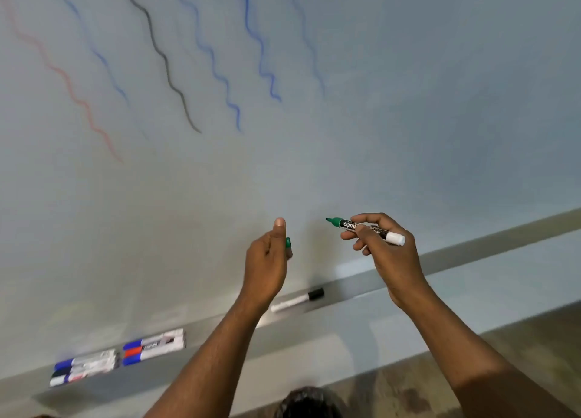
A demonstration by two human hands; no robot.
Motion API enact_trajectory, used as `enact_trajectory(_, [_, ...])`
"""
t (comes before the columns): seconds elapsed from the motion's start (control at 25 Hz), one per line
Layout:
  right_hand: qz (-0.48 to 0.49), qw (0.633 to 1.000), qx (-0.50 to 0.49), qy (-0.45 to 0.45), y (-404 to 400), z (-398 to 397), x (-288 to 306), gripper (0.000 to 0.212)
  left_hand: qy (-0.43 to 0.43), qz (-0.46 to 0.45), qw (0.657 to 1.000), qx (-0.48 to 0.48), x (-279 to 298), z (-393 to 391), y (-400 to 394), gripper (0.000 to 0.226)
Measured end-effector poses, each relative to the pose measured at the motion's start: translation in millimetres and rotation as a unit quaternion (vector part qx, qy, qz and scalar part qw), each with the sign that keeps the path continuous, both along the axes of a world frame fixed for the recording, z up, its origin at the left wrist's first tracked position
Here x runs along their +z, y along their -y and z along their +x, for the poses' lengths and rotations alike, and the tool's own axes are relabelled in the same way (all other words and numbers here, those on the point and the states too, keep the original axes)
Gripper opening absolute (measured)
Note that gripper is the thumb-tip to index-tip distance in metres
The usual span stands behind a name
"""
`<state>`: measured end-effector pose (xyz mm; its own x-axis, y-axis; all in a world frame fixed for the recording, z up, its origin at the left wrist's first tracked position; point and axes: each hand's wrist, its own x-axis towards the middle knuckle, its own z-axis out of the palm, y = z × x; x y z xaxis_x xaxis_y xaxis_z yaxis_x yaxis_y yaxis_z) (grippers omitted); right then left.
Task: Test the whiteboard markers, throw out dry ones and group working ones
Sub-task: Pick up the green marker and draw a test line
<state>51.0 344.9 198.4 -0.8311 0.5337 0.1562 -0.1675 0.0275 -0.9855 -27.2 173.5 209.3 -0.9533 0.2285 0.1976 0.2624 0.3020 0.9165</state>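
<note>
My right hand (382, 244) grips an uncapped green marker (345, 223), its tip pointing left, a short way off the whiteboard (314, 153). My left hand (267, 257) holds the green cap (288, 242) in curled fingers, thumb raised. Wavy test lines in red, blue and black run down the upper board. On the tray (220, 326) below lie a black-capped marker (298, 299) and two groups of capped markers, one (154, 345) near the middle left and one (85, 367) further left.
A dark bag-like object (308, 402) sits at the bottom edge below the tray. A brownish floor (424, 370) shows at the lower right. The right half of the board carries no marks.
</note>
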Motion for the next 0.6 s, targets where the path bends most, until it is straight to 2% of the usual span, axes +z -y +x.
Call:
enact_trajectory(0.12, [-0.094,0.994,0.051,0.03,22.4,14.7,-36.4,0.017,0.167,0.025,0.985,0.034,-51.6,12.0,15.7,0.055])
enact_trajectory(0.2, [-0.136,0.985,0.088,0.056,39.1,25.0,-57.4,0.021,0.234,0.045,0.97,0.05,-78.5,21.1,26.2,0.049])
enact_trajectory(0.32, [-0.136,0.976,0.141,0.097,62.3,36.9,-81.7,0.023,0.263,0.022,0.964,0.04,-105.1,43.0,38.1,0.047])
enact_trajectory(0.44, [-0.139,0.971,0.153,0.12,74.4,40.4,-94.2,0.023,0.268,-0.003,0.963,0.04,-115.9,58.5,45.3,0.05])
enact_trajectory(0.6, [-0.144,0.967,0.17,0.126,81.0,39.5,-102.0,0.022,0.301,0.032,0.951,0.061,-123.3,60.9,54.1,0.045])
